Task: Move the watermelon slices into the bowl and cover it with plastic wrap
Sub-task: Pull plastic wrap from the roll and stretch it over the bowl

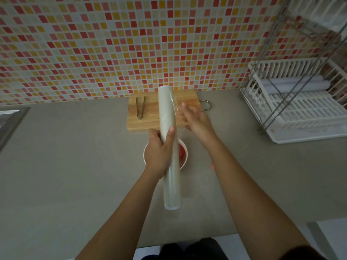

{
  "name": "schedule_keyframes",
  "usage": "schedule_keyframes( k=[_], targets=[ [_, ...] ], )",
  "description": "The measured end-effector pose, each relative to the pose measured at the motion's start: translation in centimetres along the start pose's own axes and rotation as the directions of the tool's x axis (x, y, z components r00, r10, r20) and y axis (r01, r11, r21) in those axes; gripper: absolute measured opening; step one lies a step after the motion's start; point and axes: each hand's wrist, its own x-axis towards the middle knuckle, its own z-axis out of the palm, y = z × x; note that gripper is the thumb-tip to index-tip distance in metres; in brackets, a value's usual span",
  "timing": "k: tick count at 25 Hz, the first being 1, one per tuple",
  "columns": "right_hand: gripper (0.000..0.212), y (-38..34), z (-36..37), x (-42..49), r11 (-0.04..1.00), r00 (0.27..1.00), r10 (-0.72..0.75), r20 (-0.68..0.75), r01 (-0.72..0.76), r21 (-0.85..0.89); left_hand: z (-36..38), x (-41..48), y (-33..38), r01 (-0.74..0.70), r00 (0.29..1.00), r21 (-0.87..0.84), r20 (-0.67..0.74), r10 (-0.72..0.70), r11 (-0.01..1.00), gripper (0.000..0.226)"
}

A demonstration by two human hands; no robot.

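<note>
— Where is the roll of plastic wrap (pixel 170 147) held?

— At the middle of the view, above the counter (pixel 75 166), with its long axis running from 12 o'clock to 6 o'clock. It is gripped around its middle by the left hand (pixel 159 152); the thumb is laid over the front of the roll and the fingers are wrapped behind it, out of sight.

— And the right hand (pixel 195 119)?

— It is raised at the roll's 2 o'clock, with the fingers spread and a loose edge of clear film (pixel 177 107) caught at them. Whether the film is pinched or only touched cannot be told, since the fingers are blurred and the film is nearly invisible.

— Where are the watermelon slices (pixel 183 152)?

— Red pieces are seen inside the white bowl (pixel 185 145), which is set on the counter directly beneath the roll. Most of the bowl is hidden by the left hand and the roll; only its right rim and a strip of its contents are shown, so the pieces cannot be counted.

— What lies further out?

— At the bowl's 12 o'clock a wooden cutting board (pixel 148 117) is placed against the tiled wall (pixel 112 44), with metal tongs (pixel 140 106) laid on its left part. Its middle is crossed by the roll. At 3 o'clock a white dish rack (pixel 300 113) is cut off by the frame edge.
</note>
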Motion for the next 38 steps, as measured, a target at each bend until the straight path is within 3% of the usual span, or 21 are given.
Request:
schedule_keyframes(
  k=[3, 9, 12, 15, 19, 21, 24, 26, 29, 34, 36, 38],
  targets=[
    [0.057, -1.7, 0.7, 1.6, 0.999, 0.999, -0.027, -0.031, 0.026, -0.031, 0.0, -0.4, 0.1, -0.016, 1.000, 0.007, -0.002, 0.016, 1.000, 0.045],
    [0.010, -2.1, 0.8, 2.1, 0.994, 0.985, -0.092, -0.148, 0.099, 0.040, -0.5, -0.8, -0.2, -0.031, 0.999, -0.003, 0.006, 0.031, 1.000, 0.045],
    [0.022, -2.9, 0.6, 2.5, 0.974, 0.988, 0.154, -0.030, -0.147, 0.171, -0.6, -0.9, -0.4, -0.029, 0.999, -0.015, 0.031, 0.029, 0.999, 0.044],
    [0.029, -3.4, 0.5, 2.5, 0.899, 0.925, 0.356, 0.132, -0.378, 0.220, -0.7, -1.0, -0.4, -0.032, 0.998, -0.017, 0.048, 0.033, 0.999, 0.044],
    [0.014, -3.4, 0.2, 2.4, 0.897, 0.942, 0.326, 0.079, -0.334, 0.290, -0.9, -0.9, -0.2, -0.025, 0.998, -0.025, 0.054, 0.026, 0.999, 0.044],
    [0.018, -3.6, 0.0, 2.4, 0.903, 0.944, 0.330, 0.013, -0.320, 0.285, -1.1, -1.0, -0.2, -0.015, 0.998, -0.028, 0.056, 0.016, 0.999, 0.044],
    [0.031, -4.0, 0.0, 2.0, 0.868, 0.899, 0.422, 0.114, -0.438, 0.235, -1.2, -1.1, -0.3, -0.014, 0.998, -0.031, 0.062, 0.016, 0.999, 0.043],
    [0.022, -4.1, 0.1, 1.6, 0.863, 0.886, 0.432, 0.169, -0.460, 0.209, -1.3, -1.1, -0.3, -0.019, 0.997, -0.029, 0.071, 0.021, 0.999, 0.044],
    [0.016, -4.3, -0.1, 1.7, 0.862, 0.909, 0.399, 0.123, -0.417, 0.289, -1.5, -1.1, -0.3, -0.017, 0.997, -0.027, 0.073, 0.019, 0.999, 0.044],
    [0.014, -4.0, 0.3, 1.8, 0.909, 0.940, 0.340, -0.037, -0.318, 0.269, -1.3, -1.1, -0.2, -0.030, 0.997, -0.013, 0.064, 0.031, 0.999, 0.043],
    [0.014, -3.2, 1.0, 1.2, 0.903, 0.963, 0.254, -0.090, -0.203, 0.378, -1.0, -1.2, 0.0, -0.056, 0.997, 0.004, 0.060, 0.056, 0.998, 0.044],
    [0.021, -2.4, 1.4, 0.8, 0.909, 0.955, 0.173, -0.240, -0.061, 0.413, -0.7, -1.4, 0.2, -0.063, 0.996, 0.004, 0.058, 0.063, 0.998, 0.043]
  ],
)
